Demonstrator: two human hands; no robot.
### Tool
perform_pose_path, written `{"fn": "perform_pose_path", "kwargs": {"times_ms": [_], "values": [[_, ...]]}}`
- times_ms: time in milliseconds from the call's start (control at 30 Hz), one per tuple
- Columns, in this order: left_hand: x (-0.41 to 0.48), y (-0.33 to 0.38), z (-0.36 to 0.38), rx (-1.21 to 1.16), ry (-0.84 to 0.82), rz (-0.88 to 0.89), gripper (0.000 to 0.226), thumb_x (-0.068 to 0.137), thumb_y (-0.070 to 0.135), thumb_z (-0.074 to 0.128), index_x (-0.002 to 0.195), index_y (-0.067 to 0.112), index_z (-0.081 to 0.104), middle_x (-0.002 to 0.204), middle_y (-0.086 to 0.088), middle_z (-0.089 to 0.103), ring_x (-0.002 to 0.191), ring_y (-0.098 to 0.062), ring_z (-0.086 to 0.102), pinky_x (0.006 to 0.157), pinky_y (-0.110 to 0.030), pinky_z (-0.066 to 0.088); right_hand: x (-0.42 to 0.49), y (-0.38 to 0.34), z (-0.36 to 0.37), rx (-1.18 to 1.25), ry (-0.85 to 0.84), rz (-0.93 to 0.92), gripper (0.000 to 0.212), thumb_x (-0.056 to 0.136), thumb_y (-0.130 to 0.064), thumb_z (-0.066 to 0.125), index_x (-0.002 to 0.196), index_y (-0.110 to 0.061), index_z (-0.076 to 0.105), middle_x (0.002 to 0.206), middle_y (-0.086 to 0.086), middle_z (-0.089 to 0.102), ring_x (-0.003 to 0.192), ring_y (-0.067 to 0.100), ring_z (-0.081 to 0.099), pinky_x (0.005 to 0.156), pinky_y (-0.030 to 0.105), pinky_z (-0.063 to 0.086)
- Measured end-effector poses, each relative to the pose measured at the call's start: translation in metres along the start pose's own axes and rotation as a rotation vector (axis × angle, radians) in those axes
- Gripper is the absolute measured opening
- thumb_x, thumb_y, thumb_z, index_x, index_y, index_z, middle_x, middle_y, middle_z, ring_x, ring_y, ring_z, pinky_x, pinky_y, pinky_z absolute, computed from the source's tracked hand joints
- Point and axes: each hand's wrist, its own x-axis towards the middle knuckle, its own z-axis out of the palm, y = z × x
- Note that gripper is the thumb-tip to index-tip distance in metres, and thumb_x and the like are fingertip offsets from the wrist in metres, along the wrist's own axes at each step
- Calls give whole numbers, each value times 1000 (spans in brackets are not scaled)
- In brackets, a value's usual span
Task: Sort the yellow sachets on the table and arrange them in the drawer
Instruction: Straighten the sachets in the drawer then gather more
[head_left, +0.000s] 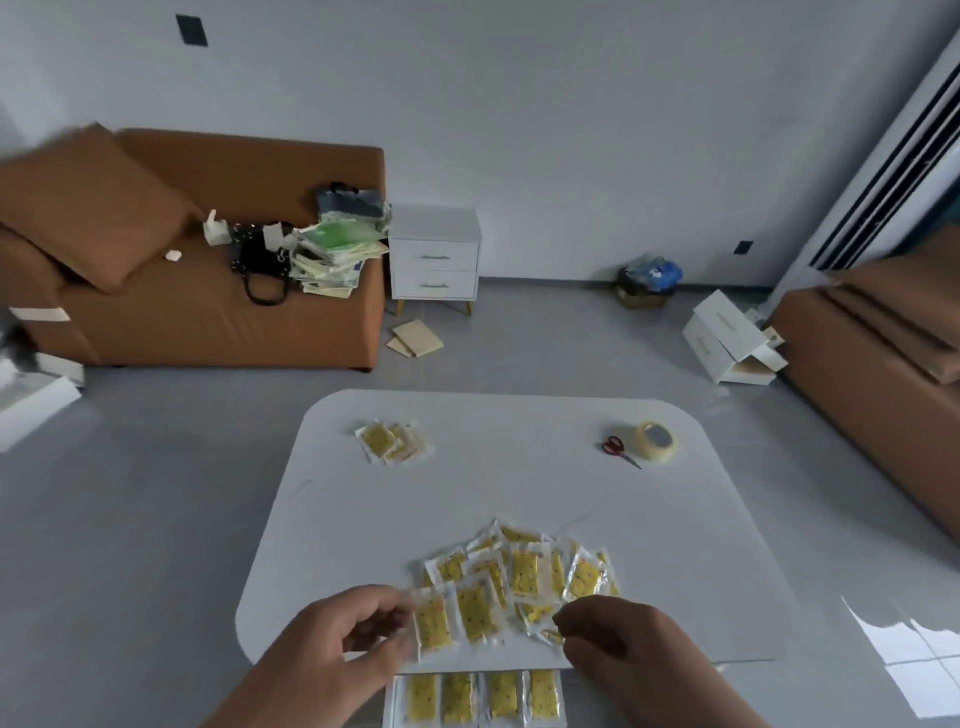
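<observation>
A loose pile of yellow sachets (524, 574) in clear wrappers lies near the front edge of the white table (519, 467). A small second stack of sachets (393, 441) sits at the table's far left. Below the front edge, the open drawer (390, 701) holds a row of sachets (483, 696) side by side. My left hand (343, 639) pinches the edge of one sachet (432, 623) at the pile's left. My right hand (618, 644) rests at the pile's right front, fingers curled on a sachet (540, 613) there.
Red-handled scissors (619, 450) and a roll of tape (655, 440) lie at the table's far right. Beyond are a brown sofa (208, 312) with clutter, a white nightstand (435, 260), a bin (647, 283) and a tipped white cabinet (727, 338).
</observation>
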Motion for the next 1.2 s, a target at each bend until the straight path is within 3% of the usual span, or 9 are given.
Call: {"fn": "perform_pose_path", "kwargs": {"times_ms": [133, 233, 433, 533, 667, 833, 967, 1067, 1200], "values": [[1, -11, -8, -13, 69, -64, 32, 73, 20, 75, 86, 48, 70, 99, 8, 74, 92, -9, 70, 88, -19, 52, 32, -8, 7, -13, -22, -29, 25, 86, -29, 64, 79, -53, 59, 81, -48, 58, 87, -15, 60, 78, 4, 46], [5, -18, -12, 0, 135, -119, 31, 79, 11, 73, 85, 41, 72, 99, 3, 74, 91, -11, 70, 87, -24, 54, 61, -7, 14, -12, -43, -45, 22, 87, -30, 63, 81, -51, 60, 79, -40, 63, 80, -15, 61, 76, 8, 48], [12, -8, -28, -9, 252, -134, 25, 82, -3, 68, 92, 19, 73, 98, 10, 75, 89, -5, 69, 72, -9, 52, 93, -15, 21, -12, -100, -83, 26, 91, -33, 57, 114, -33, 67, 96, -23, 66, 92, -6, 62, 78, 10, 45], [11, -2, -36, -31, 277, -109, 23, 82, -4, 68, 95, 15, 72, 98, 8, 75, 89, -5, 70, 71, -8, 51, 95, -26, 18, -14, -115, -87, 25, 92, -32, 55, 114, -32, 67, 98, -21, 66, 92, -2, 63, 82, 15, 50], [-2, 1, -52, -28, 300, -79, 23, 83, 1, 69, 95, 20, 72, 100, 13, 73, 91, -4, 69, 74, -9, 51, 97, -49, 17, -29, -106, -108, 24, 92, -29, 56, 113, -30, 67, 93, -21, 64, 85, -2, 63, 74, 13, 49], [-24, -6, -95, -71, 302, 2, 19, 75, 19, 72, 89, 31, 76, 98, 7, 75, 87, -3, 69, 75, -12, 52, 88, -92, 35, -14, -51, -121, 24, 93, -29, 55, 114, -31, 66, 97, -17, 66, 86, -1, 63, 76, 13, 48], [-43, -24, -143, -64, 298, 52, 23, 83, -1, 69, 90, 20, 75, 94, 4, 75, 85, -4, 70, 70, -9, 51, 70, -130, 70, -16, 3, -121, 24, 92, -30, 55, 113, -32, 66, 93, -19, 65, 81, -3, 60, 72, 12, 45], [-64, -35, -182, -72, 257, 116, 12, 74, 25, 74, 84, 31, 77, 93, 9, 75, 83, 0, 69, 72, -7, 50, 54, -162, 104, -6, 49, -107, 24, 92, -31, 55, 113, -33, 66, 89, -19, 64, 76, -4, 58, 70, 12, 43], [-98, -61, -247, -27, 219, 175, 38, 52, 54, 66, 89, 46, 71, 98, 12, 74, 90, 0, 68, 79, -9, 50, 29, -215, 160, 34, 91, -83, 26, 92, -29, 55, 116, -29, 66, 99, -17, 67, 90, -3, 62, 74, 10, 46]]}}
